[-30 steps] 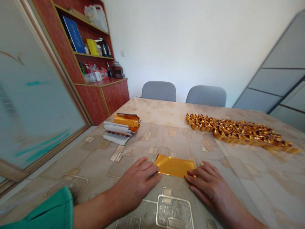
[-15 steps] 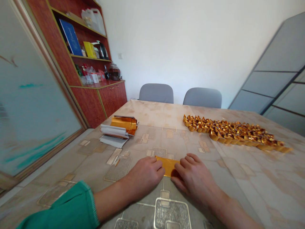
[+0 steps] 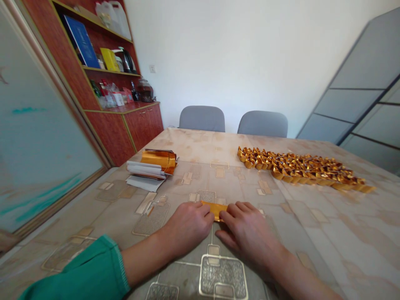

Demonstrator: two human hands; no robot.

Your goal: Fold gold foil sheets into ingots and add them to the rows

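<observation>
Gold foil sheet (image 3: 218, 211) lying near, centrally, on the patterned tablecloth (image 3: 184, 283), between left hand (image 3: 192, 223) and right hand (image 3: 246, 225). At its left end, a grasp by the left hand, fingers curled down over the edge. Over its right end, bent fingers of the right hand, thumb on the near side; pinched or merely pressed, impossible to tell.

Probably very light, thin and paper-like: easy to bend, quick to hold a crease, prone to tearing or wrinkling under a hard tug. Perhaps a little slippery on the shiny face. Best taken by both short ends, with flat, gentle fingertip pressure.

Farther off to the left, a pile of gold and whitish sheets (image 3: 158, 160); to the far right, closely set rows of folded gold pieces (image 3: 312, 170).
</observation>
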